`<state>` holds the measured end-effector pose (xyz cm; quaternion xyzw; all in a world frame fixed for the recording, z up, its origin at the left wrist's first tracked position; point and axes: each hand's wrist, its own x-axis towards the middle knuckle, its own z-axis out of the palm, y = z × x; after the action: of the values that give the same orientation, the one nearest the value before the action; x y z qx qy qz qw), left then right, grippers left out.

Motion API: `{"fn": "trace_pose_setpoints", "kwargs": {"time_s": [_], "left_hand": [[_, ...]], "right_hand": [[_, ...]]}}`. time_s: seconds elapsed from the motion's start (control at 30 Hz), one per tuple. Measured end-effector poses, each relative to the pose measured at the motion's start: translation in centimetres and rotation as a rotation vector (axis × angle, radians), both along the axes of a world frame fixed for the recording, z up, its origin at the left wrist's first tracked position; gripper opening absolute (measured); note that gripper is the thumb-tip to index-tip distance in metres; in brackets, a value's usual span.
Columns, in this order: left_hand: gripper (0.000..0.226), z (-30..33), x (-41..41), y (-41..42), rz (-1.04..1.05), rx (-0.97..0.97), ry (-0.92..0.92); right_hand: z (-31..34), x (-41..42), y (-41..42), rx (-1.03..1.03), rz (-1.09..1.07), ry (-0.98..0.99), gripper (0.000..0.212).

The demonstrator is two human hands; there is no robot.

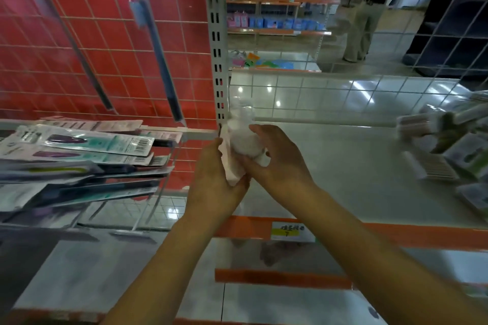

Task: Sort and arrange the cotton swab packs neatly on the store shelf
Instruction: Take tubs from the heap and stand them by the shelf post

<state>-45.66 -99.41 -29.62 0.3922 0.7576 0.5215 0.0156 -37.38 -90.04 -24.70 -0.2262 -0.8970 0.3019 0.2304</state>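
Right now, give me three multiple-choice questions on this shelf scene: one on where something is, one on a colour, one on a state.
1. Where is the cotton swab pack?
A. in both hands by the upright post
B. on the floor
C. among the toothbrush packs

2. What colour is the shelf's front strip?
A. blue
B. orange
C. green

3. What is the right hand doing?
A. hanging idle
B. pointing
C. gripping the pack

Answers: 1 A, the left hand and right hand hold it beside the post; 2 B, the strip is orange; 3 C, its fingers curl round the pack.
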Motion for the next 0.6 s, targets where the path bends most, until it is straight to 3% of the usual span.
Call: {"fn": "trace_pose_setpoints", "kwargs": {"time_s": [0.2, 0.4, 0.6], "left_hand": [[0.057, -2.4, -1.4, -1.7, 0.109, -0.318, 0.038], [0.053, -2.9, -1.5, -1.9, 0.123, -0.323, 0.067], [0.057, -3.3, -1.7, -1.6, 0.110, -0.299, 0.062]], "right_hand": [[-2.9, -0.8, -0.5, -0.051, -0.009, -0.100, 0.052], [-3.4, -1.6, -0.5, 0.097, -0.002, -0.194, 0.046], [-3.9, -2.0, -0.6, 0.121, -0.030, -0.189, 0.046]]}}
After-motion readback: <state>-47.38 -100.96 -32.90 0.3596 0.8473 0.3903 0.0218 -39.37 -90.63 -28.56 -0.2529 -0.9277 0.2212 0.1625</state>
